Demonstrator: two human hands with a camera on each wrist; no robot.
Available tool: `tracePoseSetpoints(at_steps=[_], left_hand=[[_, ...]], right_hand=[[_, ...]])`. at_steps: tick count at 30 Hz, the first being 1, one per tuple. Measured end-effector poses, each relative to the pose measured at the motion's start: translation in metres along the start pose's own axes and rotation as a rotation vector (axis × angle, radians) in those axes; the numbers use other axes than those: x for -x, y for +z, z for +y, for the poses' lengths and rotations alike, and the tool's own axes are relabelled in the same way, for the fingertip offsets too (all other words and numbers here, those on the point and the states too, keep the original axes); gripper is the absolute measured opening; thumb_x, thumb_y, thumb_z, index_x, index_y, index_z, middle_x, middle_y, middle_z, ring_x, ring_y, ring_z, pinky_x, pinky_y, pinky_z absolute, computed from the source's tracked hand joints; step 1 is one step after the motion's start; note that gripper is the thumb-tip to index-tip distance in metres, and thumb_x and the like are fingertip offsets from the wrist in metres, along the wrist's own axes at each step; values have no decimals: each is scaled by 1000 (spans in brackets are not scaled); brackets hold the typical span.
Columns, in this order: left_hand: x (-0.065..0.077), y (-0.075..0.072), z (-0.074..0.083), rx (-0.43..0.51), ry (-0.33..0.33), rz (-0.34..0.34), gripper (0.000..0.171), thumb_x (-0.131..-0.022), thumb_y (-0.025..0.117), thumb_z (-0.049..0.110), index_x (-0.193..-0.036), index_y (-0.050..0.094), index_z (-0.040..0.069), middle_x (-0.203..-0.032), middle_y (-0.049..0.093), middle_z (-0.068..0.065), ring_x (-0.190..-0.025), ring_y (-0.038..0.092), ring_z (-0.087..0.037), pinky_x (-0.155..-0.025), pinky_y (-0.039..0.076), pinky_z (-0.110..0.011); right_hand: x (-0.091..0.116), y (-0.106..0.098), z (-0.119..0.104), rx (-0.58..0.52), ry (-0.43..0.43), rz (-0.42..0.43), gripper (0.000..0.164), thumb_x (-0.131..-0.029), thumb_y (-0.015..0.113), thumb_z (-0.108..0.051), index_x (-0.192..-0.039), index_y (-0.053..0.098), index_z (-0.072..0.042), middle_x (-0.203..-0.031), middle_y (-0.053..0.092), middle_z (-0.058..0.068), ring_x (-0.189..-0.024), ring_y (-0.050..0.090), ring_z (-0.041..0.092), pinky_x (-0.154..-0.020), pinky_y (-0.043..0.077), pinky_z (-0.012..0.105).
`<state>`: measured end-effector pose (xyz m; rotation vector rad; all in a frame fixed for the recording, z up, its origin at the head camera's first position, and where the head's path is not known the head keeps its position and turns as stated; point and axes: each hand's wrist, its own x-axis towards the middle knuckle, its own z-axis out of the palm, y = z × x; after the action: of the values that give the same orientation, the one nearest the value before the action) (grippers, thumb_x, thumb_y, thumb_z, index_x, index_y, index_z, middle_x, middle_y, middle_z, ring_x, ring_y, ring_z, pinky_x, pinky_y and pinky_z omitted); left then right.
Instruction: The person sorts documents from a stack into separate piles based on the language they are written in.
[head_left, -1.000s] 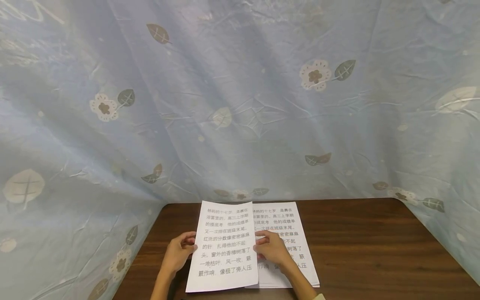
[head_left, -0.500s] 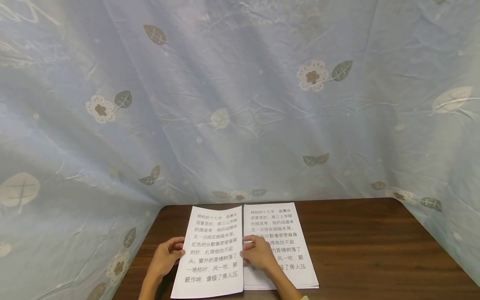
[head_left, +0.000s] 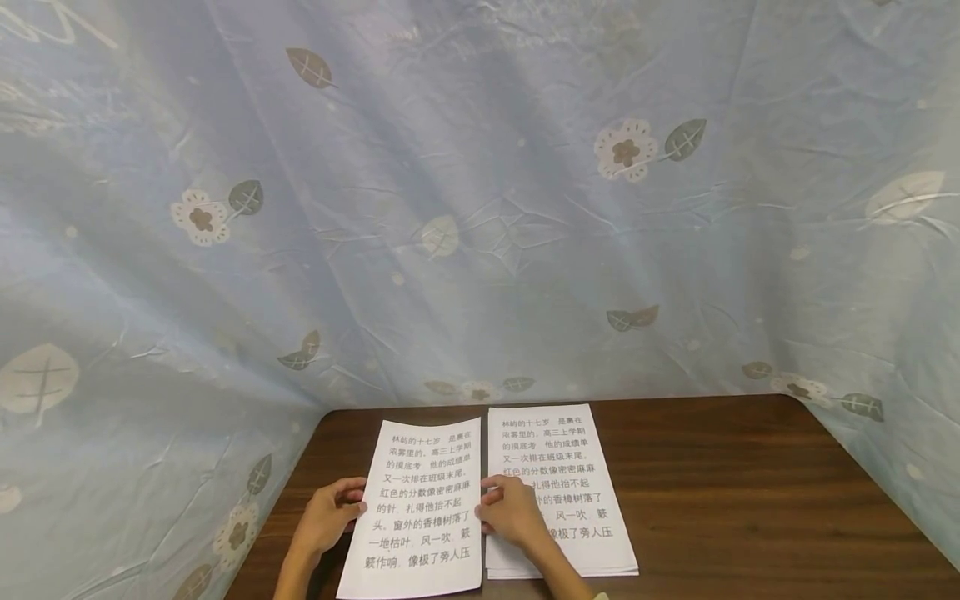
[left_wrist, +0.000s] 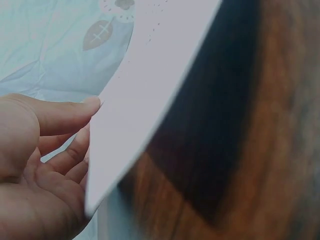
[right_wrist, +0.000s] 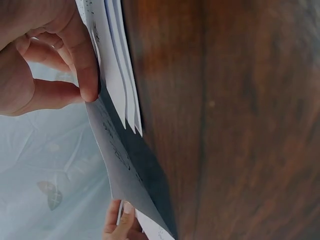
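Observation:
A printed sheet of paper [head_left: 420,517], slightly bowed, is held by its two long sides just above the table. My left hand [head_left: 326,512] pinches its left edge between thumb and fingers, and my right hand [head_left: 513,508] pinches the right edge. In the left wrist view, the paper [left_wrist: 140,90] stands clear of the wood with a dark shadow under it. Close on its right lies a stack of printed sheets [head_left: 555,450], partly covered by my right hand. The right wrist view shows several layered corners of that stack [right_wrist: 120,85].
The dark brown wooden table [head_left: 750,500] extends to the right of the stack. A pale blue cloth [head_left: 480,208] with leaf and flower prints hangs behind the table and along its sides.
Both hands have carried the sheet left and toward me, from overlapping the stack to beside it. In the last half second it moved only a little. The stack stayed put.

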<state>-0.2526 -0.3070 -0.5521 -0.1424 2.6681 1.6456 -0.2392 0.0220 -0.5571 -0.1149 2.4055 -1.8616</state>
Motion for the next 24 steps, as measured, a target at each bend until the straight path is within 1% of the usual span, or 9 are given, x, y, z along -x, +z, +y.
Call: tracePoseSetpoints(at_steps=[9, 12, 17, 19, 21, 24], left_hand=[[-1, 1, -2, -21, -3, 7, 41, -93, 71, -7, -134, 67, -7, -111, 70, -18, -90, 69, -21, -72, 65, -35], [-1, 0, -1, -30, -5, 8, 41, -94, 71, -7, -134, 67, -7, -111, 70, -17, -91, 69, -21, -72, 65, -36], [0, -2, -1, -47, -11, 9, 42, -94, 72, -5, -135, 66, -7, -112, 71, -17, -91, 70, -22, -73, 66, -36], [1, -3, 0, -66, -4, 14, 42, -94, 73, -3, -135, 66, -7, -111, 72, -17, -92, 71, -22, -72, 66, -35], [2, -5, 1, -87, -2, 24, 42, -95, 75, 1, -136, 66, -7, -112, 73, -16, -93, 73, -22, -71, 66, -34], [4, -7, 5, -124, 16, 37, 42, -97, 75, 7, -136, 67, -6, -112, 75, -14, -95, 75, -21, -70, 65, -32]], right_hand=[[-1, -2, 3, 10, -21, -20, 48, -85, 78, 0, -131, 67, 11, -95, 74, 11, -68, 73, 16, -60, 65, 27], [0, -4, 1, 32, -40, -25, 48, -85, 79, -2, -130, 67, 12, -94, 75, 11, -65, 73, 15, -58, 63, 26], [1, -8, 0, 117, -78, -17, 41, -88, 79, -7, -125, 71, 10, -84, 76, 6, -57, 70, 13, -50, 53, 20], [1, -11, -1, 134, -81, -15, 38, -90, 79, -10, -122, 72, 8, -82, 76, 4, -56, 69, 12, -48, 50, 20], [2, -14, -2, 135, -79, -16, 35, -92, 78, -12, -121, 73, 7, -83, 75, 4, -57, 70, 13, -48, 52, 21], [2, -22, -3, 118, -77, -17, 34, -93, 79, -12, -120, 74, 7, -86, 76, 6, -60, 71, 15, -51, 58, 26]])
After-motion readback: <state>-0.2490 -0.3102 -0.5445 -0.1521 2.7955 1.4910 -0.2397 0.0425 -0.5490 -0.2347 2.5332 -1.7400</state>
